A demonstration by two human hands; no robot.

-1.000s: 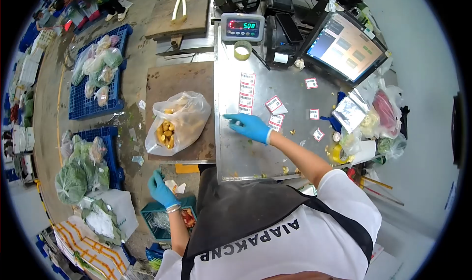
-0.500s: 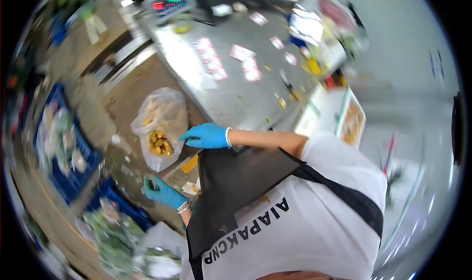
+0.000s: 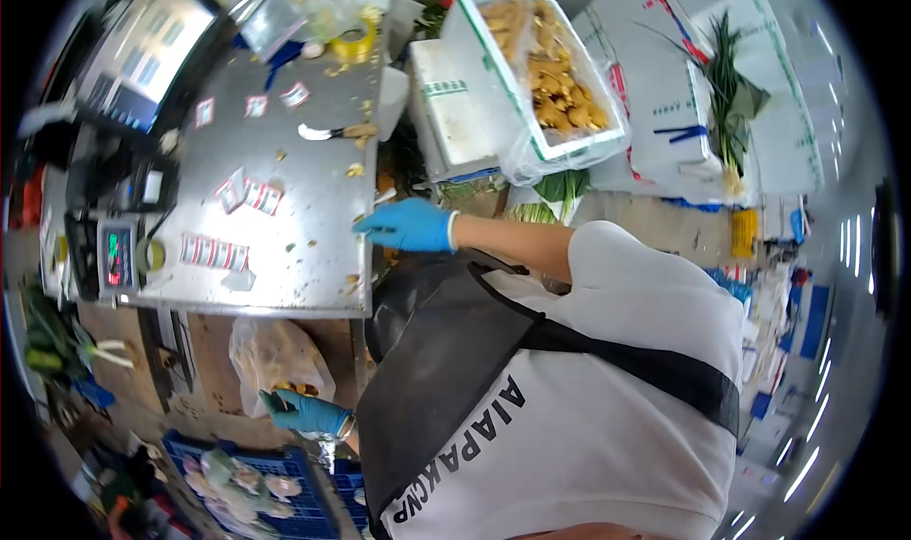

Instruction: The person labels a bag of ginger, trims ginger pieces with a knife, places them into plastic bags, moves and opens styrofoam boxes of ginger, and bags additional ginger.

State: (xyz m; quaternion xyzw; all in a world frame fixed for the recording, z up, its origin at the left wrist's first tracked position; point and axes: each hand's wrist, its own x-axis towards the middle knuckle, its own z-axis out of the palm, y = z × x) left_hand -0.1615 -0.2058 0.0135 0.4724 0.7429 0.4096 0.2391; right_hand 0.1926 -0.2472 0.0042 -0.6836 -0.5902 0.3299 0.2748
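My left hand [image 3: 308,414], in a blue glove, is at the near side of a clear plastic bag [image 3: 270,360] of ginger. Its fingers are apart and overlap the bag's lower edge; whether they touch it I cannot tell. A few ginger pieces [image 3: 302,388] show just above the fingers. My right hand [image 3: 406,227], also gloved in blue, is over the edge of the metal table [image 3: 313,203]. Its fingers stretch out flat, with nothing visible in them. Small yellowish scraps lie on the tabletop near it.
A knife [image 3: 334,133], label strips [image 3: 214,252] and a lit scale [image 3: 116,255] are on the table, by a monitor [image 3: 147,51]. A foam box [image 3: 484,61] of ginger stands beyond my right arm. A blue crate [image 3: 308,483] of wrapped produce sits below my left hand.
My view has swung to the right, bringing the foam box in sight. My left hand now overlaps the bag's edge; my right hand, formerly beside the bag, is now at the table edge.
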